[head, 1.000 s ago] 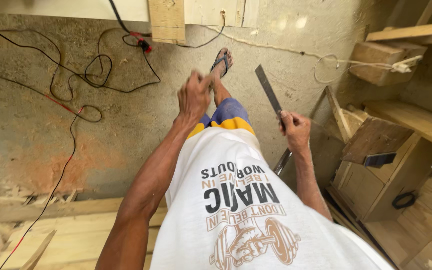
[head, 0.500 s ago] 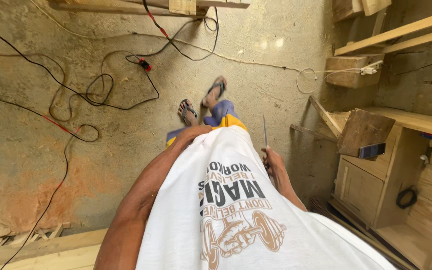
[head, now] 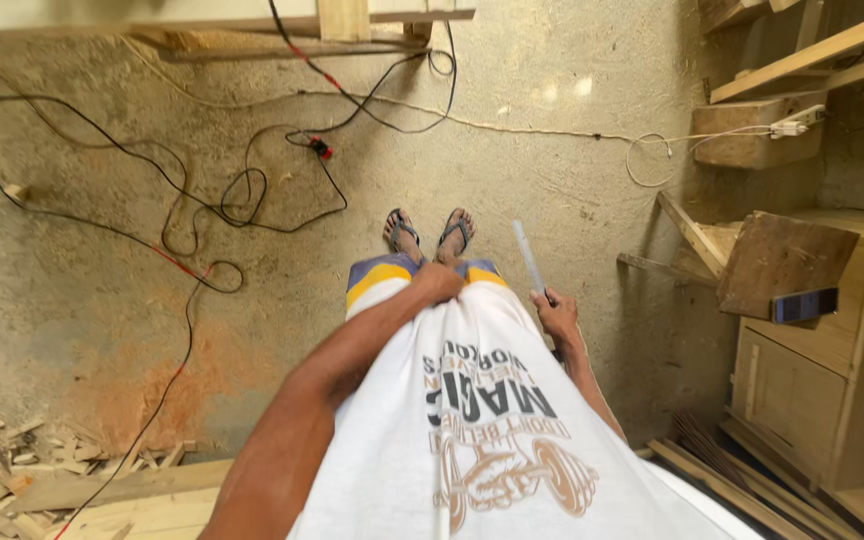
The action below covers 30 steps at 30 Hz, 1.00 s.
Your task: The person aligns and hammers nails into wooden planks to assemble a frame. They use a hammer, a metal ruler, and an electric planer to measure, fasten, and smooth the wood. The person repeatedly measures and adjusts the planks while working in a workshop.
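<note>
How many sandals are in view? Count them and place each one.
2. One sandal is on the person's foot on the picture's left side, the other sandal right beside it, both on the concrete floor above the shorts' hem. None seem hidden.

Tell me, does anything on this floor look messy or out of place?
Yes. Black and red cables sprawl in loose loops across the floor, close to the feet. Wood scraps lie scattered at lower left.

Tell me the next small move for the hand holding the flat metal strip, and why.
Probably keep the right hand low, with the metal strip pointing at the floor. It hangs beside the shorts, above the sandalled feet, and the left hand is bunched at the shirt hem.
</note>
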Motion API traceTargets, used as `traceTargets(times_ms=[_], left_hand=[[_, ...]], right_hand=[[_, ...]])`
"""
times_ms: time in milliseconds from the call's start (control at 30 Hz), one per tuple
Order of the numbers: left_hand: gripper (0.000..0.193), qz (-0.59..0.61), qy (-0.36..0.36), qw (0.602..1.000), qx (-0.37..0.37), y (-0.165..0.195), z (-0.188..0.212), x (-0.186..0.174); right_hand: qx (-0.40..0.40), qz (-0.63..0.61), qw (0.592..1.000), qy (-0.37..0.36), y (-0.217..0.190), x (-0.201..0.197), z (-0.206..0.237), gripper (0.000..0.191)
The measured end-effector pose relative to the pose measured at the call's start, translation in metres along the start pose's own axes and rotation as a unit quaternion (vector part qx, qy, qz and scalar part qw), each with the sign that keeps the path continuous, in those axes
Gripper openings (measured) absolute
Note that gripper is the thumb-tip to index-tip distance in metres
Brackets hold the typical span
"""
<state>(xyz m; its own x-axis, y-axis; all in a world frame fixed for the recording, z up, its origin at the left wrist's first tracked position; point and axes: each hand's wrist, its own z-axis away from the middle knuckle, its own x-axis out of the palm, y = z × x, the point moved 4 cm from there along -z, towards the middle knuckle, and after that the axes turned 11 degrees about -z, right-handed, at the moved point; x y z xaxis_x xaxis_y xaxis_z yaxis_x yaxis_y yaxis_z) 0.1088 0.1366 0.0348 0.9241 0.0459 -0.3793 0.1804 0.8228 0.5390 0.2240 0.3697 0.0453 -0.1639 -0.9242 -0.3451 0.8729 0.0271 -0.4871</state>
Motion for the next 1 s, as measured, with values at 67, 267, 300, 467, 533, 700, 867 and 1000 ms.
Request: traceTargets(times_ms=[67,267,300,467,533,700,867,1000], left_hand=[[0.029,0.0,-0.007,1.0,-0.001,0.006,-0.006,0.012],[0.029,-0.001,-0.098,0.995,-0.01,-0.003,-0.019,0.005],[0.028,0.017,-0.109,0.994,-0.006,-0.006,-0.018,0.0],[0.028,0.202,-0.067,0.976,0.036,-0.004,0.004,-0.024],[0.028,0.292,0.012,0.955,0.04,-0.001,0.007,-0.032],[0.036,0.402,0.267,0.876,-0.006,-0.002,-0.023,-0.067],[0.035,0.53,0.342,0.775,0.034,0.0,-0.056,-0.123],[0.036,0.504,0.334,0.796,-0.023,-0.005,-0.06,-0.175]], right_hand=[[0.031,0.027,0.999,0.001,0.007,-0.011,-0.005,0.045],[-0.056,0.045,0.997,-0.011,0.009,-0.035,-0.027,0.055],[-0.071,0.044,0.997,0.0,0.005,-0.039,-0.034,0.055],[-0.147,0.048,0.988,0.02,-0.028,-0.064,-0.07,0.057],[-0.093,0.079,0.992,-0.021,-0.042,-0.069,-0.083,0.051],[-0.317,0.089,0.944,-0.032,-0.12,-0.061,-0.083,0.049],[-0.287,0.137,0.946,-0.056,-0.189,-0.037,-0.069,0.045],[-0.337,0.154,0.925,-0.082,-0.247,-0.018,-0.064,0.043]])
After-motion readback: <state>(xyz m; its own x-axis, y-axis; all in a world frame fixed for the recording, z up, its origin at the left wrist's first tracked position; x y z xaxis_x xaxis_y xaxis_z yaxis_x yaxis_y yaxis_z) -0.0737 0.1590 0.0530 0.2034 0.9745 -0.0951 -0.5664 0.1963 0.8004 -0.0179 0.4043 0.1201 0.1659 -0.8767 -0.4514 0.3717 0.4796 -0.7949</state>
